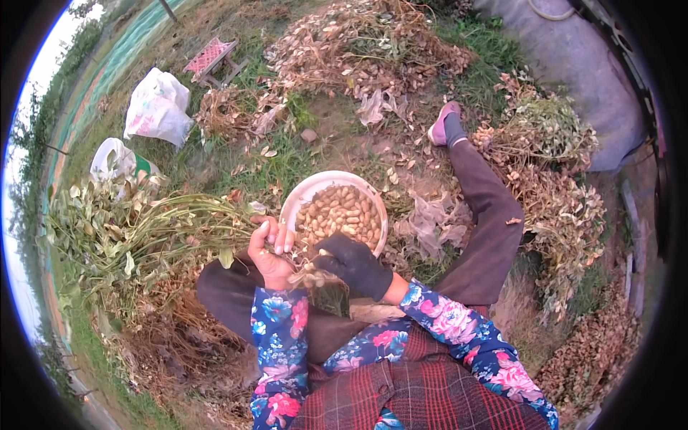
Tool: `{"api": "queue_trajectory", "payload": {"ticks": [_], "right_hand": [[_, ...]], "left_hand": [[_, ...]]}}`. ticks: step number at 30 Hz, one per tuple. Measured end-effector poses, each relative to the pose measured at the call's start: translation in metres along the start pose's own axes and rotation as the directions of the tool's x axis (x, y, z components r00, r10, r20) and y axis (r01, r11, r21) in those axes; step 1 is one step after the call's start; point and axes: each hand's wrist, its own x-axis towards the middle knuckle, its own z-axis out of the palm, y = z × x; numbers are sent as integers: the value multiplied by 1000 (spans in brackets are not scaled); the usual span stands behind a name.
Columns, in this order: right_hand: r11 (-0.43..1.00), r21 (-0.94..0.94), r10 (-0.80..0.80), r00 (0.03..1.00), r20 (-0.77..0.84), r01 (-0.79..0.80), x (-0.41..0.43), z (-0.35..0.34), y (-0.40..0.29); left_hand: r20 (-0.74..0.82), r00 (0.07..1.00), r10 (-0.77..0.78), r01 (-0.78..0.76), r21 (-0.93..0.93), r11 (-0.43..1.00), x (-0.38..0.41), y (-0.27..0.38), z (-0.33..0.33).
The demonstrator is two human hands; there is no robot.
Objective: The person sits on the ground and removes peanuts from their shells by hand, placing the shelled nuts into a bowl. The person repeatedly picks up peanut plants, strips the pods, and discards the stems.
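Observation:
My bare left hand (272,258) grips a bundle of peanut plants (183,220) near the root end, the leafy stems reaching out to the left. At those roots, my right hand (355,264) in a dark glove has its fingers closed among the peanut pods (312,277) hanging from the plant. Which pod the glove pinches is partly hidden. Just beyond both hands, a pale round basin (306,185) sits on the ground, holding many loose unshelled peanuts (341,215).
Heaps of dried peanut plants lie ahead (365,48) and to the right (559,199). At left are a white sack (157,107), a white bucket (110,158) and a small stool (212,59). Crumpled plastic film (432,223) lies near my right leg; a grey sheet (570,80) lies beyond.

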Motion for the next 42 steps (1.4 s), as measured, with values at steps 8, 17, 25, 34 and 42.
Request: {"api": "queue_trajectory", "payload": {"ticks": [8, 17, 25, 34, 42], "right_hand": [[997, -39, -75, 995, -67, 72, -32, -32, -44], [999, 34, 18, 997, -68, -16, -3, -25, -33], [924, -351, -156, 987, 26, 155, 8, -8, -18], [820, -467, -352, 935, 41, 330, 2, -8, -32], [990, -118, -68, 992, 109, 81, -35, -32, -55]], "left_hand": [[-156, 960, 232, -209, 149, 966, 18, 17, -14], [-150, 974, 170, -156, 97, 983, 15, 2, -18], [-201, 970, 135, -117, 100, 988, 13, -4, -17], [-255, 958, 128, -99, 124, 987, 7, -3, -5], [-273, 910, 311, -290, 115, 950, 17, 21, -18]]}}
